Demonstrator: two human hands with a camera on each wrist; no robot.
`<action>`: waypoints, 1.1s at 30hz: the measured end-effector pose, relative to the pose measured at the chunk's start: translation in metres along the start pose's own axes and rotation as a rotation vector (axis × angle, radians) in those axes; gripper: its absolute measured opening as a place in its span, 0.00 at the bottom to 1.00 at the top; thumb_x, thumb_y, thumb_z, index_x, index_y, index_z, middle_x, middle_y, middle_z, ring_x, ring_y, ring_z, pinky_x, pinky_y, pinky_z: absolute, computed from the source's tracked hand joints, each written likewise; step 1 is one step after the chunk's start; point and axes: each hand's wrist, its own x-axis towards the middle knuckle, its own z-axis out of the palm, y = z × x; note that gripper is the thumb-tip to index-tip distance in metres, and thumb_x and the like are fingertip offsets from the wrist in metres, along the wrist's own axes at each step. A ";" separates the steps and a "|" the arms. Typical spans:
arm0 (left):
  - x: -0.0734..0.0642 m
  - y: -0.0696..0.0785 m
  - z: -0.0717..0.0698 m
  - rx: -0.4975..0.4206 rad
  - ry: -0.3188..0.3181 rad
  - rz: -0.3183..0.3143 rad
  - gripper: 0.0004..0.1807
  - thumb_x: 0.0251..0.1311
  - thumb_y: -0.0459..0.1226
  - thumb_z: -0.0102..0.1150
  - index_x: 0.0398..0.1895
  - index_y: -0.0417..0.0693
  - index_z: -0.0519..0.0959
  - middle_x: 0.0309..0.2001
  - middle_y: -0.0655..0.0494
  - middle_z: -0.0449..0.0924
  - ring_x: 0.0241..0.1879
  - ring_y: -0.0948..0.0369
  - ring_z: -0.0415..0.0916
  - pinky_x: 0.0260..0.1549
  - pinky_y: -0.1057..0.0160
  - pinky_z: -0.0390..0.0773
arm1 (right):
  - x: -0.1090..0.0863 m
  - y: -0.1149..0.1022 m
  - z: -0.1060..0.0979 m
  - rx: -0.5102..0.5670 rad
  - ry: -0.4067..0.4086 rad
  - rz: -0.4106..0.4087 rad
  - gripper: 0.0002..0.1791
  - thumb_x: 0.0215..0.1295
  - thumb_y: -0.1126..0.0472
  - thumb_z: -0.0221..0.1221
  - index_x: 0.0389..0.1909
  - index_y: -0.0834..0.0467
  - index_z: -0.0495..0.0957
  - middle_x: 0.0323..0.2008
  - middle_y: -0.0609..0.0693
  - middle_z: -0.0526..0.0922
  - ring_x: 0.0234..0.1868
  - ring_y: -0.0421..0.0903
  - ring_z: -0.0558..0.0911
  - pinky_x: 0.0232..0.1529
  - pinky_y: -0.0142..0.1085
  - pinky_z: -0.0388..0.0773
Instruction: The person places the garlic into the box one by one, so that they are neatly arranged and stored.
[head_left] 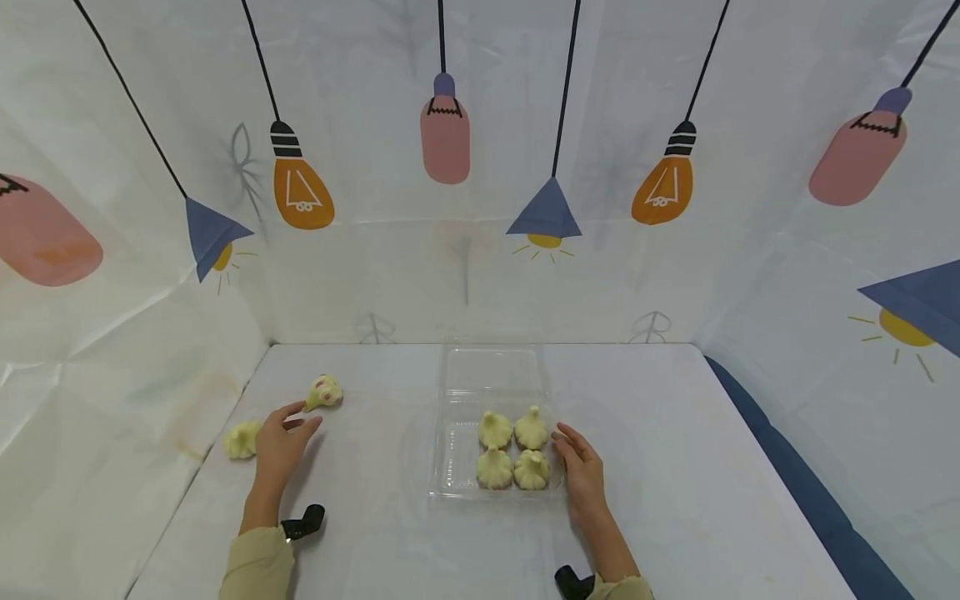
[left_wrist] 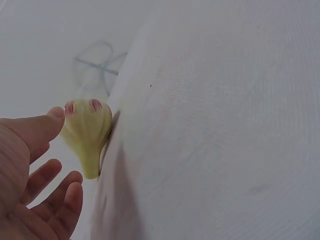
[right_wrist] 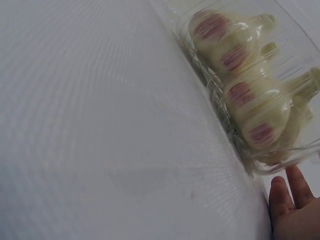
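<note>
While the left hand (head_left: 281,447) is at a garlic bulb (head_left: 327,391), the right hand (head_left: 584,477) is by a clear box (head_left: 457,468)

Off to the left of the box, the left hand holds its thumb and fingers apart, one fingertip right at the bulb; whether it touches cannot be told, but nothing is pinched. At the box's right side, the right hand has loose, parted fingers, their tips against or just beside the wall, gripping nothing.

The bulb lies tipped over left of the box, about level with its hinge. It should handle as light and firm, smooth enough to slip a little. Its round belly looks the best hold, since the narrow neck could let it swing. The box is probably thin, springy and quick to slide.

Pale yellow-green, the bulb has ribbed, swelling sides, a tapering neck and streaky purple patches at its rounded end. Four similar bulbs (head_left: 495,470) sit two by two in the box's right part. A second loose bulb (head_left: 241,440) lies farther left of the box, near the left hand. The lid (head_left: 491,368) is folded open at the box's far side. Under the box is a white table (head_left: 390,546); beyond it hangs a pale wall cover (head_left: 397,267) with coloured lamps (head_left: 545,212).
</note>
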 end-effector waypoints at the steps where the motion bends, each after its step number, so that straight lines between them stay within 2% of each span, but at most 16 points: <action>1: 0.002 0.000 0.000 0.003 -0.002 -0.004 0.28 0.61 0.43 0.65 0.61 0.38 0.73 0.61 0.38 0.70 0.53 0.43 0.75 0.36 0.72 0.72 | 0.000 0.000 0.000 0.001 0.000 0.002 0.21 0.74 0.60 0.52 0.65 0.60 0.70 0.60 0.60 0.73 0.62 0.49 0.71 0.59 0.31 0.68; 10: 0.019 -0.011 0.004 0.043 -0.016 -0.043 0.30 0.62 0.44 0.65 0.63 0.36 0.72 0.59 0.35 0.71 0.49 0.46 0.77 0.32 0.71 0.72 | 0.000 0.001 0.000 -0.012 -0.001 0.005 0.22 0.74 0.60 0.52 0.66 0.60 0.70 0.60 0.60 0.73 0.63 0.50 0.70 0.63 0.37 0.66; 18: 0.029 -0.013 0.004 0.037 -0.083 -0.069 0.32 0.64 0.45 0.61 0.66 0.36 0.69 0.61 0.36 0.70 0.49 0.48 0.75 0.35 0.68 0.72 | 0.001 0.000 0.001 -0.010 0.009 0.014 0.22 0.74 0.59 0.52 0.66 0.59 0.70 0.60 0.59 0.74 0.60 0.47 0.72 0.56 0.29 0.69; 22: 0.033 -0.011 0.006 0.034 -0.082 -0.053 0.30 0.65 0.42 0.61 0.65 0.34 0.69 0.61 0.35 0.70 0.50 0.47 0.75 0.36 0.69 0.72 | 0.001 -0.002 0.001 -0.012 0.012 0.009 0.21 0.74 0.59 0.52 0.66 0.60 0.70 0.60 0.59 0.74 0.59 0.46 0.72 0.54 0.27 0.70; 25: 0.033 -0.011 0.010 0.055 -0.071 -0.050 0.28 0.64 0.41 0.61 0.64 0.34 0.70 0.57 0.36 0.74 0.49 0.47 0.76 0.39 0.63 0.74 | 0.001 -0.002 0.001 -0.006 0.010 0.011 0.21 0.75 0.60 0.52 0.66 0.60 0.70 0.60 0.59 0.74 0.61 0.47 0.72 0.53 0.25 0.70; 29: 0.032 -0.010 0.015 0.089 -0.051 -0.042 0.27 0.64 0.40 0.61 0.62 0.35 0.72 0.52 0.34 0.77 0.48 0.44 0.77 0.44 0.50 0.74 | 0.000 -0.002 0.001 0.004 0.009 0.012 0.21 0.75 0.61 0.52 0.66 0.60 0.70 0.60 0.60 0.73 0.62 0.49 0.70 0.55 0.28 0.69; 33: 0.032 -0.010 0.019 0.122 -0.022 -0.024 0.25 0.63 0.41 0.62 0.59 0.35 0.75 0.50 0.36 0.79 0.48 0.44 0.78 0.46 0.48 0.73 | 0.001 -0.001 0.001 0.007 0.009 0.009 0.21 0.75 0.61 0.52 0.66 0.60 0.69 0.60 0.60 0.73 0.62 0.49 0.70 0.57 0.30 0.69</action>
